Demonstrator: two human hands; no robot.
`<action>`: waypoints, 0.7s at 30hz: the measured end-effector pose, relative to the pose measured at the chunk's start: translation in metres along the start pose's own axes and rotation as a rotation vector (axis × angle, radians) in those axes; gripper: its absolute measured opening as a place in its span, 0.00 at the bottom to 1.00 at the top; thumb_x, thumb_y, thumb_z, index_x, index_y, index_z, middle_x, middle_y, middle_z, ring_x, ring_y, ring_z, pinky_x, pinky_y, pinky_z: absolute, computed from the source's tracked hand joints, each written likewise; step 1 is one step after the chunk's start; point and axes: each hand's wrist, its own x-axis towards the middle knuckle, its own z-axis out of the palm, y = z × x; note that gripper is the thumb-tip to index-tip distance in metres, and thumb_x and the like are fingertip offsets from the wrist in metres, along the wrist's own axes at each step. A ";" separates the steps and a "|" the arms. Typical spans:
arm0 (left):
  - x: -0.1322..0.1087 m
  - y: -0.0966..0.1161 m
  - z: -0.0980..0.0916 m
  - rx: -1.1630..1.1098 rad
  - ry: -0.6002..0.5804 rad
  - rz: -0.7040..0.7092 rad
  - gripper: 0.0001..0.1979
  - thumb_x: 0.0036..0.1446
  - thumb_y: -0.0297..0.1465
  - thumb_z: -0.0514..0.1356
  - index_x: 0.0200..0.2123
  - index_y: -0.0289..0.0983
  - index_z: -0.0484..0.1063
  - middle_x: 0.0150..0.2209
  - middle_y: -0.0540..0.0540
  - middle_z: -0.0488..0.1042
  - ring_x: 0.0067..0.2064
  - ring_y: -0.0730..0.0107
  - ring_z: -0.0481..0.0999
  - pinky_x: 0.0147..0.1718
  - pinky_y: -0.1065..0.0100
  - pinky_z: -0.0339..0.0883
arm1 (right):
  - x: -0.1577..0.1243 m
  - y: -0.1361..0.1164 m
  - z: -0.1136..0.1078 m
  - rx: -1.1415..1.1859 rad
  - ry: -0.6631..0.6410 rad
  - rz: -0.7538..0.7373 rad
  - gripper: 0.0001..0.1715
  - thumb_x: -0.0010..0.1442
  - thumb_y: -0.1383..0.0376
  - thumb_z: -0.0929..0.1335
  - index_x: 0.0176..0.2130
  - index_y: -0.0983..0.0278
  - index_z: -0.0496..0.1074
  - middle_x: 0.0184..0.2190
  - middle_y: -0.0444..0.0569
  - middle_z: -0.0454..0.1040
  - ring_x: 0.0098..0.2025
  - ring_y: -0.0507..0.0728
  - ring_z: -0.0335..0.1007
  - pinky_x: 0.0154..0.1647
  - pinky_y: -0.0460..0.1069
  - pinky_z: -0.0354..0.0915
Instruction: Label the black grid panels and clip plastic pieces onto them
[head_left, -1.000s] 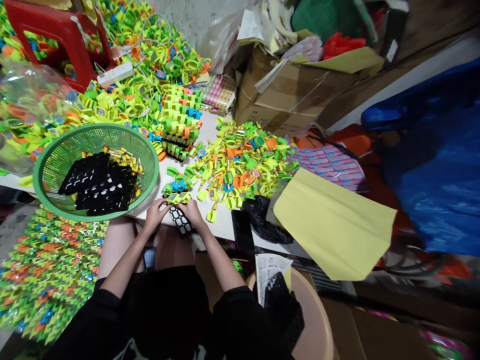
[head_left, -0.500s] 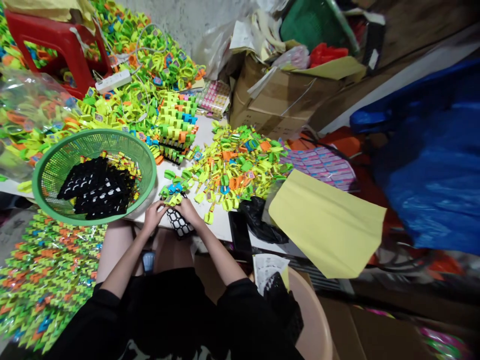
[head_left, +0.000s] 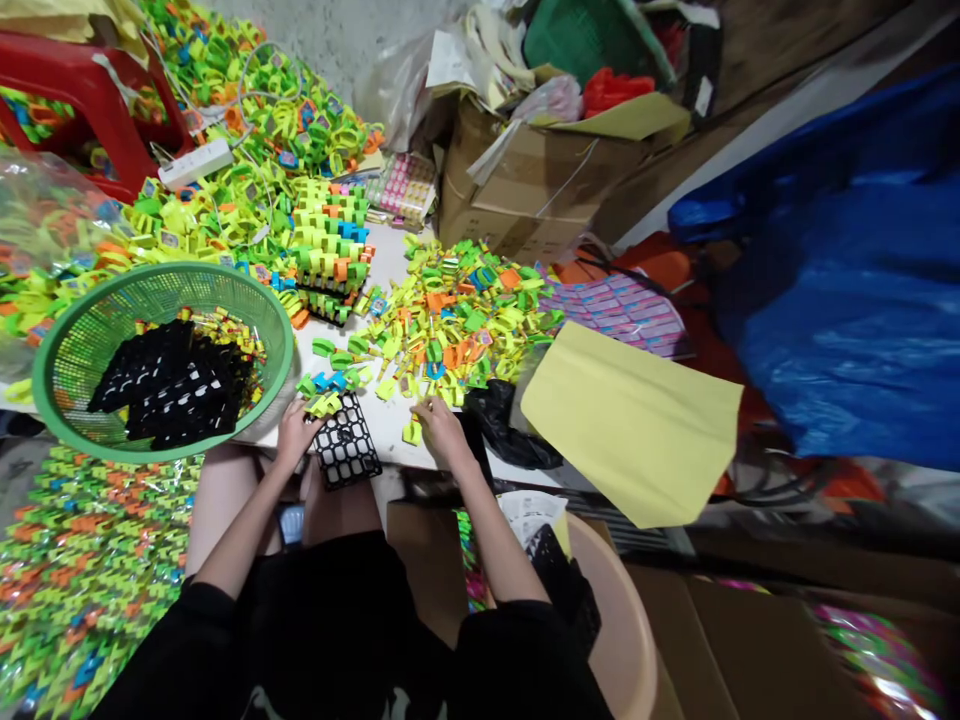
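Note:
My left hand [head_left: 295,436] grips the left edge of a black grid tray [head_left: 348,445] at the front edge of the white table. Yellow-green, green and blue plastic pieces [head_left: 328,384] stand along the tray's far edge, beside my fingertips. My right hand [head_left: 442,432] is apart from the tray, to its right. Its fingers close on the upper end of a yellow plastic piece [head_left: 412,432] at the near side of a loose pile of bright plastic pieces [head_left: 465,320]. Whether that piece is lifted, I cannot tell.
A green basket [head_left: 52,400] on the left holds black trays and small yellow-red parts. Stacked filled trays [head_left: 330,235] stand behind. At the right lie a black plastic bag [head_left: 517,430] and yellow paper [head_left: 637,420]. A cardboard box [head_left: 517,190] stands at the back.
My right hand has left the black tray and moved right to the yellow piece near the pile. My left hand stays at the tray, which shows more fully. The view has shifted slightly.

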 end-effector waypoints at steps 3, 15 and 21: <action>-0.002 -0.004 0.001 0.003 -0.006 0.025 0.15 0.54 0.40 0.64 0.40 0.37 0.77 0.41 0.42 0.76 0.45 0.58 0.74 0.45 0.62 0.68 | -0.006 -0.005 0.007 0.079 0.050 -0.040 0.16 0.64 0.69 0.61 0.46 0.63 0.73 0.46 0.57 0.70 0.48 0.60 0.66 0.45 0.51 0.65; -0.002 -0.002 -0.004 -0.061 -0.045 0.037 0.12 0.55 0.38 0.64 0.39 0.36 0.78 0.38 0.43 0.78 0.43 0.59 0.74 0.43 0.62 0.69 | 0.044 -0.132 0.043 1.038 0.051 0.255 0.16 0.58 0.55 0.67 0.39 0.64 0.77 0.40 0.52 0.80 0.44 0.57 0.75 0.51 0.51 0.68; -0.003 -0.002 -0.005 -0.082 -0.046 0.028 0.13 0.55 0.37 0.63 0.41 0.36 0.77 0.40 0.42 0.78 0.45 0.58 0.74 0.45 0.62 0.70 | 0.045 -0.129 0.053 1.114 0.017 0.240 0.18 0.56 0.55 0.69 0.39 0.66 0.77 0.41 0.54 0.80 0.44 0.57 0.76 0.50 0.51 0.69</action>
